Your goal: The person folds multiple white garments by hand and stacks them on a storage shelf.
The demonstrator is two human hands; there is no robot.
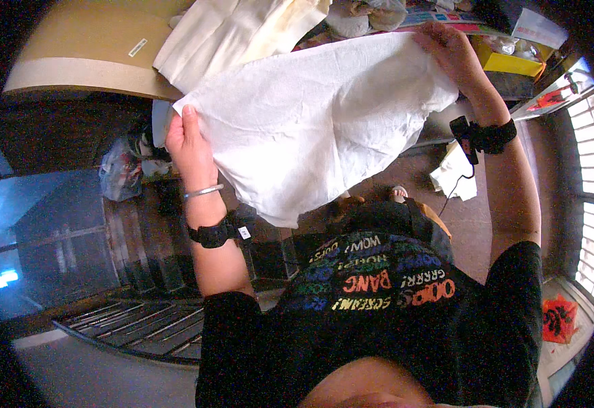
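A white cloth (317, 117) is spread between my two hands, its top edge stretched and its lower part hanging in loose folds. At its upper left corner my left hand (189, 145) pinches the fabric, the thumb lying on top. My right hand (442, 48) grips the cloth's upper right corner; the fingers look blurred and partly turned away. Just beyond the cloth lies a stack of cream-white fabric (235, 38), partly covered by the held piece.
A tan panel with a pale edge (87, 74) stands at upper left. At upper right is a yellow box (513, 62) holding plastic-wrapped items. White fabric (455, 173) lies on the floor. A filled plastic bag (121, 168) is at left, above a metal rack (138, 324). A barred window (590, 188) is at right.
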